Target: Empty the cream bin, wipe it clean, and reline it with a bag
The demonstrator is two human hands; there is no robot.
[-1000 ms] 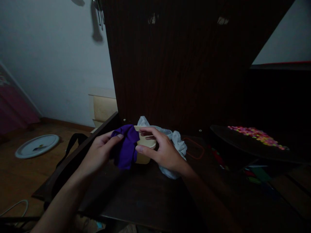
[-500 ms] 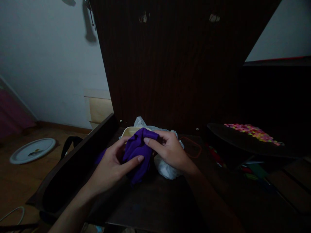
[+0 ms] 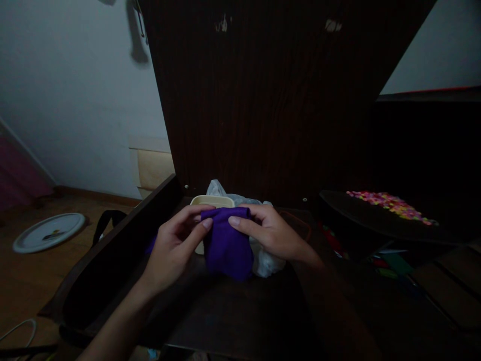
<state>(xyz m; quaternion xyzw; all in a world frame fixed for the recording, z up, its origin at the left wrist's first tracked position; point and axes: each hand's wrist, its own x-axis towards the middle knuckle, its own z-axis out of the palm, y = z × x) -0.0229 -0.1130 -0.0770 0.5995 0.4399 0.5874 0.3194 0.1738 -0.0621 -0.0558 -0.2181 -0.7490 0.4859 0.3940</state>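
A piece of purple cloth (image 3: 228,245) hangs between my two hands over the dark wooden desk top. My left hand (image 3: 176,240) pinches its upper left edge, thumb in front and fingers behind. At the upper right edge my right hand (image 3: 272,233) pinches it the same way. Behind the cloth, a cream plastic container (image 3: 212,201) shows its rim, the rest mostly covered. A whitish plastic bag (image 3: 268,263) lies crumpled behind and beside my right hand. Another bit of purple fabric (image 3: 151,244) lies left of my left wrist, largely hidden.
A dark wooden panel (image 3: 263,110) rises behind the desk, and a low side board (image 3: 124,245) borders it on the left. Colourful beads (image 3: 391,205) rest on a dark ledge at right. A white round lid (image 3: 48,232) lies on the floor.
The bunched purple cloth now hangs flatter, its top edge stretched straight between both hands. My left thumb has moved up to that edge. More of the cream container shows.
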